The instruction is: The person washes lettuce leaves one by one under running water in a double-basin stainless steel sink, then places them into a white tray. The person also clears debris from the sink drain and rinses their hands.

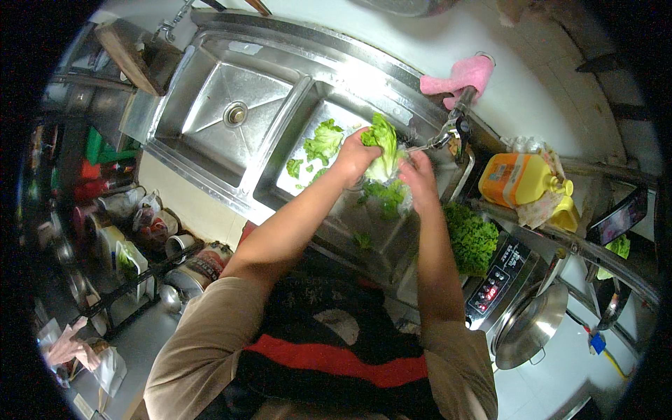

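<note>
My left hand (356,158) grips a bunch of green lettuce leaves (386,140) over the right sink basin (281,181). The leaves stand with their pale ends down, near the water from a metal tap (446,134). My right hand (419,176) is at the right edge of this lettuce, wet and slightly blurred; whether its fingers grip the lettuce is not clear. Below both hands, more lettuce leaves (387,198) lie in the wet basin. A loose lettuce leaf (323,140) and smaller green pieces (294,168) rest on the brightly lit basin floor to the left.
Beside the right forearm sits curly green lettuce (472,239), near an appliance with a lit display (491,291). A yellow jug (517,181) and a steel pan (533,328) are on the right. The left basin (210,113) has a drain. A pink cloth (462,76) hangs behind the tap.
</note>
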A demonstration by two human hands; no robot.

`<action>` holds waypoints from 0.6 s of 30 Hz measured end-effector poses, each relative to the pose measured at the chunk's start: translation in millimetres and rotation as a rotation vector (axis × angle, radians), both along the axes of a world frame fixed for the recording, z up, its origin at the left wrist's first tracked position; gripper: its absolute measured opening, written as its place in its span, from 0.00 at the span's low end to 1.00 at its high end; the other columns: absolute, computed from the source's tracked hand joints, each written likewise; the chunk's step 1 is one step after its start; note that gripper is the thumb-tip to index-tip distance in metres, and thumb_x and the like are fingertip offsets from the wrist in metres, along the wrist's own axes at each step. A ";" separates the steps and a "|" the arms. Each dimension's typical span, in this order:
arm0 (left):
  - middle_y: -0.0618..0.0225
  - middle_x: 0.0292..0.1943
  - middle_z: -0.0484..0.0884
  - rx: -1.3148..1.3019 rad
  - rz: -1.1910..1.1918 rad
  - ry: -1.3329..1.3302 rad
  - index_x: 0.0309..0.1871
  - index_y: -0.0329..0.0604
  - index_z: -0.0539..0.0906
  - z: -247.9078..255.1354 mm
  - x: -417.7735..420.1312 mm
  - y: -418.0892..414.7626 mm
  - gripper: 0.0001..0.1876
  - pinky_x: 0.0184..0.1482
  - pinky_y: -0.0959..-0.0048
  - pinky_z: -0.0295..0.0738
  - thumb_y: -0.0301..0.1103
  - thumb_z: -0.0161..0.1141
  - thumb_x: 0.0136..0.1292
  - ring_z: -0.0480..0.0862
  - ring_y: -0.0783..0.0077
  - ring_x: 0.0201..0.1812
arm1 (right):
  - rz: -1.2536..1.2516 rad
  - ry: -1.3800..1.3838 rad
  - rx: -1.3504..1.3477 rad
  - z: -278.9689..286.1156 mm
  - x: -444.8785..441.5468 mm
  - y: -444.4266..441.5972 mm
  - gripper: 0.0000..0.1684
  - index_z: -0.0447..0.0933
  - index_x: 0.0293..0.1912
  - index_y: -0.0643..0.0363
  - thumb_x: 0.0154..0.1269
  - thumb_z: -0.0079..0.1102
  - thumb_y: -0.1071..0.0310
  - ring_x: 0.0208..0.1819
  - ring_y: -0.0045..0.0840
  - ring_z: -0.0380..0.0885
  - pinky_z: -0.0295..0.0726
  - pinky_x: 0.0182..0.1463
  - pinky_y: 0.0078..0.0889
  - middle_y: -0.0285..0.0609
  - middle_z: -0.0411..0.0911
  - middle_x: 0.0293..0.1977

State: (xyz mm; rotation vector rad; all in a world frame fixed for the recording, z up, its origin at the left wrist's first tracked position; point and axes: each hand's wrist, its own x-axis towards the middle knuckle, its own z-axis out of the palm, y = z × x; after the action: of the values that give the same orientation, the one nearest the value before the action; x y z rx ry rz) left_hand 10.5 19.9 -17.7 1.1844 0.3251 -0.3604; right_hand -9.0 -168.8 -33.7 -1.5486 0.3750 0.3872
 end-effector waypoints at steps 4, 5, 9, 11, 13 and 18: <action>0.66 0.42 0.87 0.036 -0.101 0.051 0.55 0.36 0.81 7.8 -16.8 -2.7 0.17 0.42 0.74 0.82 0.23 0.65 0.63 0.85 0.75 0.38 | 0.212 0.065 0.084 19.0 11.4 4.0 0.20 0.77 0.57 0.64 0.68 0.65 0.69 0.45 0.20 0.80 0.77 0.51 0.25 0.34 0.82 0.43; 0.66 0.42 0.87 0.018 -0.068 0.066 0.56 0.36 0.81 6.4 -20.0 -2.5 0.17 0.42 0.74 0.82 0.23 0.65 0.63 0.85 0.75 0.38 | 0.106 0.030 0.162 17.2 7.7 6.0 0.18 0.77 0.56 0.64 0.68 0.64 0.71 0.45 0.20 0.80 0.77 0.51 0.26 0.35 0.82 0.44; 0.62 0.44 0.86 -0.158 0.059 0.126 0.61 0.38 0.76 6.9 -26.0 9.3 0.22 0.46 0.72 0.83 0.18 0.62 0.63 0.86 0.70 0.41 | -0.118 -0.070 0.357 20.1 3.7 22.1 0.13 0.79 0.51 0.64 0.67 0.62 0.77 0.43 0.20 0.82 0.79 0.49 0.26 0.37 0.84 0.46; 0.60 0.46 0.86 -0.251 0.106 0.163 0.63 0.39 0.75 10.6 -27.2 14.6 0.24 0.48 0.71 0.83 0.16 0.60 0.63 0.87 0.68 0.43 | -0.120 -0.106 0.414 21.4 1.6 26.8 0.12 0.78 0.50 0.64 0.68 0.62 0.77 0.43 0.20 0.82 0.79 0.49 0.26 0.37 0.83 0.45; 0.60 0.51 0.84 -0.319 0.076 0.159 0.64 0.40 0.74 2.4 -31.4 19.9 0.25 0.51 0.69 0.82 0.16 0.59 0.64 0.85 0.68 0.48 | -0.113 -0.147 0.261 15.5 -2.0 27.0 0.13 0.78 0.50 0.64 0.67 0.63 0.75 0.43 0.20 0.82 0.79 0.48 0.26 0.39 0.84 0.44; 0.58 0.53 0.84 0.329 -0.224 0.141 0.65 0.37 0.73 -87.0 -67.9 62.9 0.27 0.56 0.64 0.79 0.29 0.67 0.62 0.84 0.64 0.52 | 0.164 -0.080 -0.463 -22.5 -46.8 16.0 0.19 0.76 0.53 0.65 0.66 0.66 0.66 0.44 0.34 0.84 0.80 0.49 0.32 0.47 0.85 0.45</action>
State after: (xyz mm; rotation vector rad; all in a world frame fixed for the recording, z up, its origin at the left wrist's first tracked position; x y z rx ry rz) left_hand -57.4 82.8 -104.7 1.5280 0.3851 -0.6042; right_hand -55.9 -152.8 -56.2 -2.0492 0.2868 0.3802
